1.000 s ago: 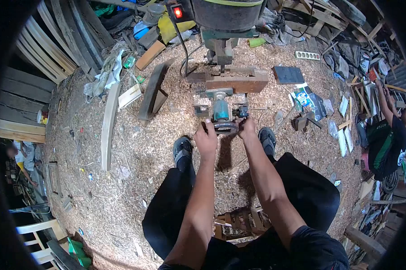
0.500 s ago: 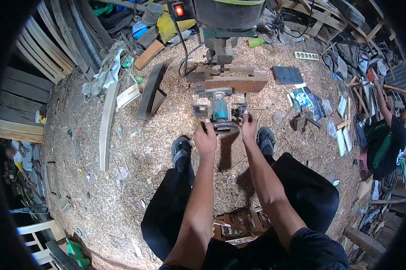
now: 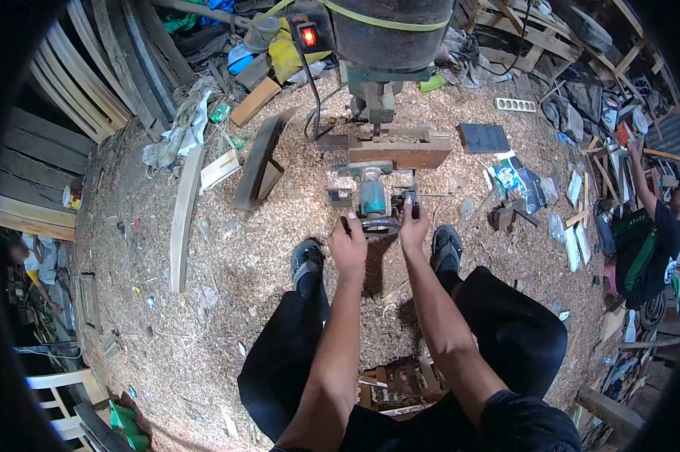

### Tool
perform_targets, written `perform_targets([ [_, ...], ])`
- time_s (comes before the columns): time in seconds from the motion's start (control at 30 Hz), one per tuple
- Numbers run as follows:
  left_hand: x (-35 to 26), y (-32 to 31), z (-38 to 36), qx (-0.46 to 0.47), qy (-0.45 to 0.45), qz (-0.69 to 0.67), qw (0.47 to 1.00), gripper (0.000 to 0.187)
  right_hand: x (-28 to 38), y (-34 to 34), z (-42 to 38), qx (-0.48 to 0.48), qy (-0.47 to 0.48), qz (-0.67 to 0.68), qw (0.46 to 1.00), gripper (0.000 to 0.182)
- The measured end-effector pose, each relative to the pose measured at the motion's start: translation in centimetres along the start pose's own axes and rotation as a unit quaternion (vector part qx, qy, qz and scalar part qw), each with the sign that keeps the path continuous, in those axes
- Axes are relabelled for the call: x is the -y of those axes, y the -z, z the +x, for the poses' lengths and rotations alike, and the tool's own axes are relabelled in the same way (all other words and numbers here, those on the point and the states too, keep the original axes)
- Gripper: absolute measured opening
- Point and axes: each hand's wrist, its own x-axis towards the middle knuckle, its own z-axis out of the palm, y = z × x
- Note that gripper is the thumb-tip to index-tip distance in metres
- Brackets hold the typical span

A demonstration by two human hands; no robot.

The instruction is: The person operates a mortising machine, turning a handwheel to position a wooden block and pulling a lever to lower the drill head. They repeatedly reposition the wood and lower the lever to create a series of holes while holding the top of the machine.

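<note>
A teal power router with a round metal base sits in front of me over the sawdust floor, just below a brown wooden block under a large machine. My left hand grips the router's left side at the base. My right hand holds its right side, fingers by the black handle. Both my forearms reach forward over my dark trousers, and my shoes stand either side of the router.
Sawdust covers the floor. A dark plank and a pale curved board lie left. A dark slab, a white power strip and scraps lie right. Another person works at the far right edge; stacked boards stand at the left.
Both hands stayed on the router. My right hand shifted a little up its right side. The view tilted slightly, so everything sits a bit lower in the frame.
</note>
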Motion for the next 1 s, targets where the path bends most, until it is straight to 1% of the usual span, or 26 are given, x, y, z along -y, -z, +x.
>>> perform_targets([
  [0.03, 0.1, 0.0, 0.1, -0.003, -0.012, 0.002, 1.000, 0.039, -0.6, 0.4, 0.5, 0.004, -0.076, 0.062, 0.995, 0.035],
  [0.1, 0.3, -0.1, 0.1, -0.010, -0.033, 0.004, 0.999, 0.039, -1.1, 0.7, 1.8, 0.016, -0.223, 0.181, 0.958, 0.033],
  [0.13, 0.2, 0.0, 0.0, -0.007, -0.027, 0.003, 1.000, 0.038, 1.2, 0.8, 2.3, 0.001, -0.345, 0.261, 0.902, 0.037],
  [0.2, -0.1, 0.1, 0.0, -0.005, -0.014, -0.001, 1.000, 0.038, 1.8, 0.8, 2.8, 0.041, -0.416, 0.316, 0.852, 0.040],
  [0.23, -0.2, 0.1, 0.0, -0.010, -0.018, 0.001, 1.000, 0.038, 0.5, 0.8, 3.2, 0.061, -0.450, 0.343, 0.822, 0.041],
  [0.27, -0.3, 0.1, 0.0, -0.014, -0.023, 0.002, 1.000, 0.038, -0.9, 1.2, 3.1, 0.135, -0.431, 0.365, 0.814, 0.045],
  [0.37, 0.1, 0.1, 0.2, -0.011, -0.030, 0.002, 0.999, 0.038, 2.7, 0.1, 1.1, -0.048, -0.327, 0.309, 0.892, 0.047],
  [0.4, 0.1, 0.1, 0.0, -0.007, -0.028, 0.001, 1.000, 0.038, 2.6, -0.4, 0.7, -0.074, -0.139, 0.191, 0.969, 0.040],
  [0.43, 0.1, 0.1, 0.0, -0.010, -0.028, 0.002, 1.000, 0.037, 2.6, -0.2, 0.4, -0.048, -0.086, 0.143, 0.985, 0.038],
  [0.5, 0.1, 0.0, 0.0, -0.016, -0.030, 0.003, 0.999, 0.036, 2.6, 0.3, -0.1, 0.004, 0.020, 0.046, 0.999, 0.035],
  [0.53, 0.1, 0.0, -0.1, -0.014, -0.029, -0.004, 0.999, 0.035, 2.6, 0.4, -0.1, 0.004, 0.019, 0.042, 0.999, 0.037],
  [0.63, 0.0, 0.1, -0.2, -0.008, -0.023, -0.010, 1.000, 0.036, 2.7, 1.2, 0.3, 0.049, -0.081, 0.066, 0.993, 0.035],
  [0.67, -0.1, 0.1, -0.2, -0.003, -0.019, -0.001, 1.000, 0.037, 2.8, 1.4, 0.4, 0.056, -0.123, 0.095, 0.986, 0.034],
  [0.77, 0.3, 0.1, 0.1, 0.004, -0.013, 0.010, 1.000, 0.037, 0.6, 1.0, 1.2, 0.067, -0.157, 0.251, 0.953, 0.036],
  [0.8, 0.3, 0.1, 0.0, 0.008, -0.011, 0.011, 1.000, 0.037, 0.6, 1.1, 1.1, 0.053, -0.214, 0.338, 0.915, 0.042],
  [0.9, -0.1, 0.2, -0.1, 0.001, -0.001, 0.020, 1.000, 0.037, -2.4, 0.8, 1.9, 0.052, -0.332, 0.456, 0.824, 0.040],
  [0.93, 0.0, 0.1, 0.0, 0.001, -0.005, 0.019, 1.000, 0.038, -0.6, 0.5, 1.2, 0.024, -0.343, 0.367, 0.864, 0.040],
  [0.97, 0.2, 0.1, -0.1, 0.000, -0.007, 0.018, 1.000, 0.038, 1.1, 0.2, 0.3, 0.018, -0.268, 0.266, 0.926, 0.040],
  [1.0, 0.3, 0.0, 0.0, -0.002, -0.010, 0.017, 1.000, 0.038, 1.7, -0.1, -0.3, 0.012, -0.186, 0.160, 0.969, 0.040],
])
